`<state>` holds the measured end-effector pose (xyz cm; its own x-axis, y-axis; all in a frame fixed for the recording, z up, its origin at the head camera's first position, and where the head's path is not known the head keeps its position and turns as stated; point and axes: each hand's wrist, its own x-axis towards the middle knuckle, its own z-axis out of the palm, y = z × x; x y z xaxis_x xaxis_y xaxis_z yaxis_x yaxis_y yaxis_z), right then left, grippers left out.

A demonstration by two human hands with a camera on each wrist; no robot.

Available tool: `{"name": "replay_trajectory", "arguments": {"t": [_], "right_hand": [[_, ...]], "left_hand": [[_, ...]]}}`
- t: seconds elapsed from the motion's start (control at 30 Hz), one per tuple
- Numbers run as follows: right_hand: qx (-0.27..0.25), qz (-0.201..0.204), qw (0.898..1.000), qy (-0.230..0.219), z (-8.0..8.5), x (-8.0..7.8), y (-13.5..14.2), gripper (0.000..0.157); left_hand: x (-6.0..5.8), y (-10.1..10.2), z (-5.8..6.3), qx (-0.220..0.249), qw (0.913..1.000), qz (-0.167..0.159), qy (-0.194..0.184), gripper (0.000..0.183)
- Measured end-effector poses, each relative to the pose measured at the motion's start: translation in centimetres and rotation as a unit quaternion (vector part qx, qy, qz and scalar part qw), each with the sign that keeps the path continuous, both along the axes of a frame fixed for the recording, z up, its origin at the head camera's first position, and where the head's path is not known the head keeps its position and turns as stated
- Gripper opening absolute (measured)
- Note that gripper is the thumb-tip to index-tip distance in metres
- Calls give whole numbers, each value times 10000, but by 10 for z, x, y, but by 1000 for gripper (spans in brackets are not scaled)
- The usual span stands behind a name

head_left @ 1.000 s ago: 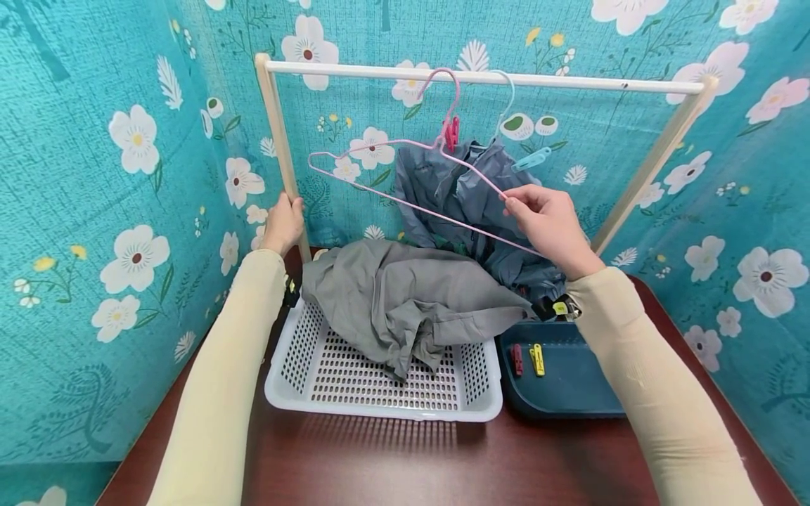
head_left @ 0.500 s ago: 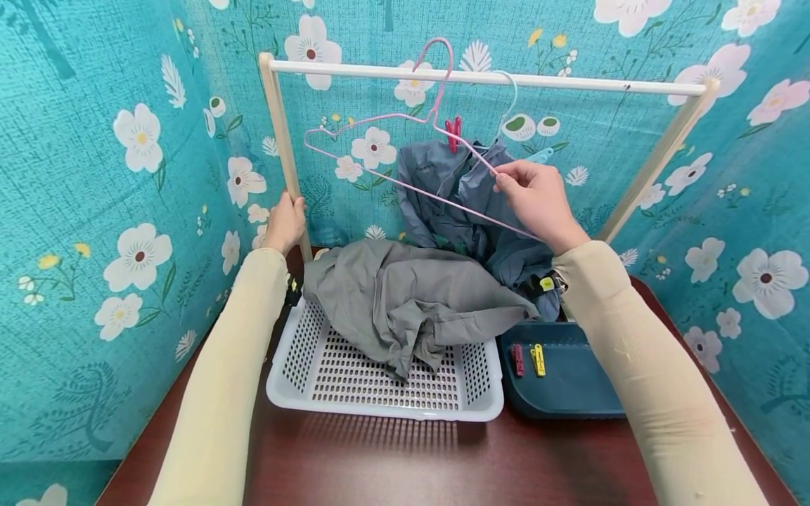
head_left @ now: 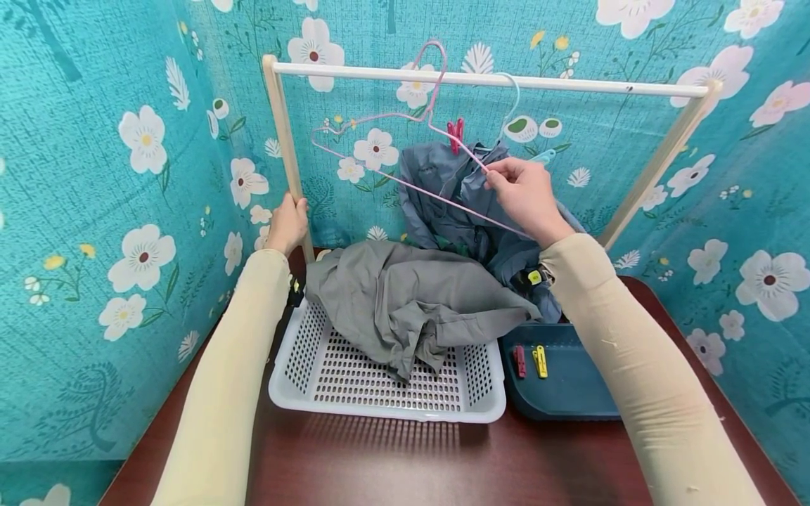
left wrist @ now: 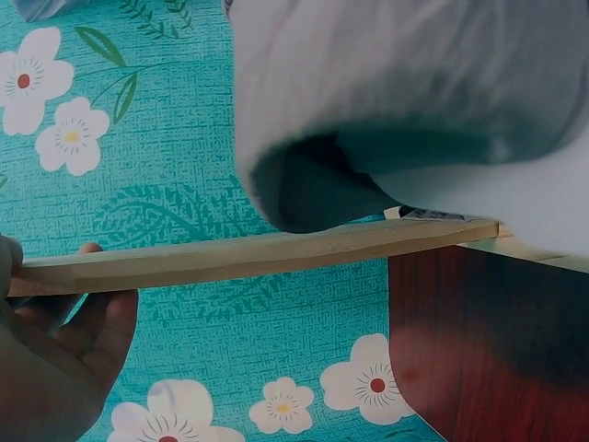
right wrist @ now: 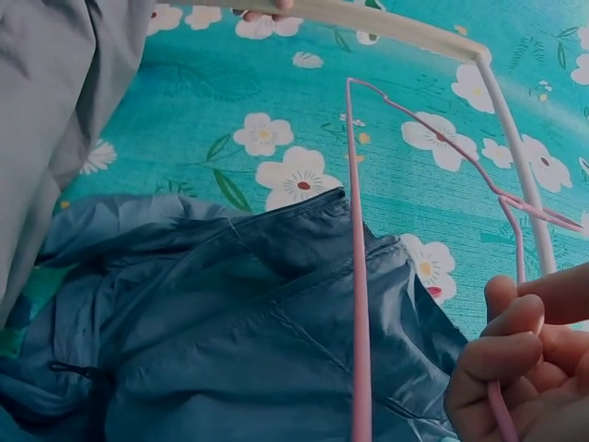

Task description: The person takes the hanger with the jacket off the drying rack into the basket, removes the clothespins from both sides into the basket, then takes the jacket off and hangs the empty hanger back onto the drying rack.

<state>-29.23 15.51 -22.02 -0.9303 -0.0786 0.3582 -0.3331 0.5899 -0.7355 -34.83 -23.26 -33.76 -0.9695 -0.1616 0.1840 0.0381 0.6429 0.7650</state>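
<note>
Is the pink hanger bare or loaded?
Bare: the pink hanger shows uncovered bars, the blue garment is behind it, and only the right hand grips it.

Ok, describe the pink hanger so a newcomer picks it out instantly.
Find the white rail atop the wooden rack. Just left of the rail's middle is a thin pink hanger, its sloping side pinched by the right hand. Unlike the pale blue hanger beside it, it is pink and bears no garment.

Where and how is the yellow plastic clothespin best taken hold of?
Probably pinch the yellow plastic clothespin across its slim middle, from above: it lies in the open, dark blue plastic tray, apart from the red plastic clothespin beside it.
</note>
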Motion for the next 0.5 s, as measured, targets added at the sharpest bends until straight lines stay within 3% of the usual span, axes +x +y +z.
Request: {"name": "replay_trajectory", "arguments": {"t": [0.5], "right_hand": [[172, 521, 9971, -528, -8, 0, -16, 27]], "left_hand": [[2, 1, 2, -134, 9999, 54, 53, 41]]}}
